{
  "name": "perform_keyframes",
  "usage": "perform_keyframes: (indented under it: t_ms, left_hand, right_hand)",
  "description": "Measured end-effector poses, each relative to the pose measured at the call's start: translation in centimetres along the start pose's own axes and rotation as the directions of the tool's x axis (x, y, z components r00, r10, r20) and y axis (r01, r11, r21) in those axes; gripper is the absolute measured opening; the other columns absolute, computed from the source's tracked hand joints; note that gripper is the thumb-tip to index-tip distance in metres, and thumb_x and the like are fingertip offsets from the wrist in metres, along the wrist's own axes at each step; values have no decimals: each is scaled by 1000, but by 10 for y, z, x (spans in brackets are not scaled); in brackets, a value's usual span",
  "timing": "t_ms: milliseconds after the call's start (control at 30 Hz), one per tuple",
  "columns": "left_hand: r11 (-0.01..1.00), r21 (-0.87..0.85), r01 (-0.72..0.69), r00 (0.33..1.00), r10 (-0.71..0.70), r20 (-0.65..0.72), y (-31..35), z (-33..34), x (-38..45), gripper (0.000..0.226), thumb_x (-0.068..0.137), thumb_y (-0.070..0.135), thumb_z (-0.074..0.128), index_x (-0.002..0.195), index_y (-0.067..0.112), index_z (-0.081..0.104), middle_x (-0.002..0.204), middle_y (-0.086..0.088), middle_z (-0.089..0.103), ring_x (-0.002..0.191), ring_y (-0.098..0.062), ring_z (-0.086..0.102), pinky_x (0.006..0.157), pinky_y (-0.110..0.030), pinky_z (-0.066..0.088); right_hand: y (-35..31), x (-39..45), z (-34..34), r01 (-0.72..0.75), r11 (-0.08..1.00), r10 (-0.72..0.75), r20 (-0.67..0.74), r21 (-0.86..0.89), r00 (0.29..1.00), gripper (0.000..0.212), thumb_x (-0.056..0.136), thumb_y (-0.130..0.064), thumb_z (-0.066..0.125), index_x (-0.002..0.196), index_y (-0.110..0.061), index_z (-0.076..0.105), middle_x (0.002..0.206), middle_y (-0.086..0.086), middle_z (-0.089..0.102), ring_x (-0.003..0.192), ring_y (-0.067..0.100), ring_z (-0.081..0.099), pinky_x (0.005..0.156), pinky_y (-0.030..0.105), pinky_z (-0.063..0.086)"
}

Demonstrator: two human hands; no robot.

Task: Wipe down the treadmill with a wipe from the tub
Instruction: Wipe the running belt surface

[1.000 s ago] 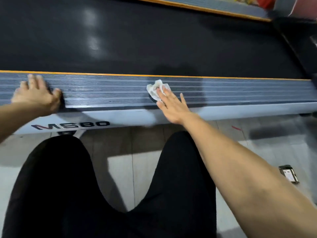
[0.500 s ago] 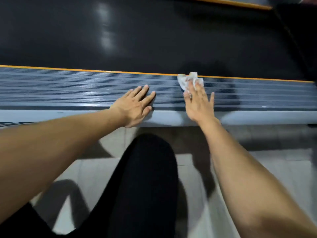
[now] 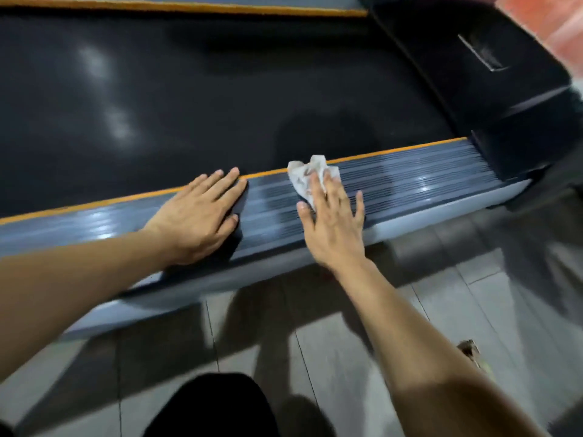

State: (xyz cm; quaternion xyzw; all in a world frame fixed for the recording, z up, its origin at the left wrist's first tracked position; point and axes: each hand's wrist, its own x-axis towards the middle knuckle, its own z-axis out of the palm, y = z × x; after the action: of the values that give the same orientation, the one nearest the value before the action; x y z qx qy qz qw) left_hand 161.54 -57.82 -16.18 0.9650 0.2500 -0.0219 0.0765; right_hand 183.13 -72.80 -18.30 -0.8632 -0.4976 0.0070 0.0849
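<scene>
The grey ribbed side rail (image 3: 394, 181) of the treadmill runs diagonally across the view, bordered along its far edge by an orange strip (image 3: 378, 154) that separates it from the black running belt (image 3: 189, 99). A pale grey skirt panel (image 3: 426, 212) forms the rail's near face. The left hand (image 3: 195, 216) lies flat on the rail, fingers straight, fingertips reaching the orange strip. Just beside it, the right hand (image 3: 334, 222) presses a crumpled white wipe (image 3: 307, 178) against the ribbed surface with spread fingers. The treadmill stands on a grey tiled floor (image 3: 347, 357). At the rail's right end sits the black motor cover (image 3: 492, 77).
</scene>
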Motion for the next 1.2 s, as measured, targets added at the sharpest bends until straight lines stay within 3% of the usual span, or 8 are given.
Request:
perform_keyframes:
  t_ms: [133,200,267,367,467,700,933,1200]
  left_hand:
    - [996,21,-87,996,87,-4,3,-4,37,82,93,55,12,155,6,33,164,-14,31,149,-30,34,124,-40,26]
    - [993,4,-118,993,118,-13,1,-8,60,78,94,56,13,151,11,40,160,-11,38,145,-29,41,120,-39,32]
    - [987,-32,-158,987,157,-36,5,-11,90,76,94,57,13,150,15,43,158,-9,41,143,-26,42,119,-37,32]
    - [975,-57,-216,975,213,-62,18,-12,142,83,91,58,6,152,14,42,159,-12,39,146,-27,38,121,-37,29]
    - [969,-55,-239,970,236,-61,28,-10,188,85,89,58,1,154,17,36,162,-11,33,149,-29,32,122,-40,26]
    - [965,-40,-259,966,259,-10,34,-1,262,60,105,47,21,161,24,24,169,-6,17,154,-29,18,124,-40,15]
    - [994,20,-107,991,108,-80,19,-2,392,58,104,41,37,158,22,30,167,-10,22,152,-35,23,124,-48,21]
    - [995,44,90,994,-88,-58,-34,-19,496,63,103,54,29,162,36,13,171,-3,6,157,-26,5,127,-45,4]
  right_hand:
    - [-4,-2,-1,0,995,14,-132,103,991,63,103,-52,15,154,-26,39,164,-3,31,153,14,23,125,53,7]
    - [-3,15,-9,-20,984,62,-231,177,971,53,104,-45,27,122,-20,71,131,2,67,125,21,58,120,50,25]
    - [5,39,-26,-25,990,61,-258,141,964,34,100,-37,48,87,-17,73,93,2,72,91,27,63,101,43,44]
    - [15,62,-48,2,996,2,-50,84,999,18,97,-31,55,106,-20,67,104,0,65,102,24,54,84,33,39]
    - [23,69,-63,-22,976,4,86,217,996,44,94,-40,37,123,-17,62,106,4,65,104,24,51,86,40,44]
    - [116,141,-76,-151,966,156,-5,208,988,22,94,-22,50,90,-28,71,92,-1,65,93,22,58,81,39,48]
    - [196,175,-57,-221,907,290,-151,360,945,29,97,-17,58,115,-34,73,106,-9,66,109,13,53,90,26,41]
    - [210,279,-42,-205,851,352,-237,483,905,30,98,-18,56,117,-36,71,109,-8,68,108,19,60,94,42,49]
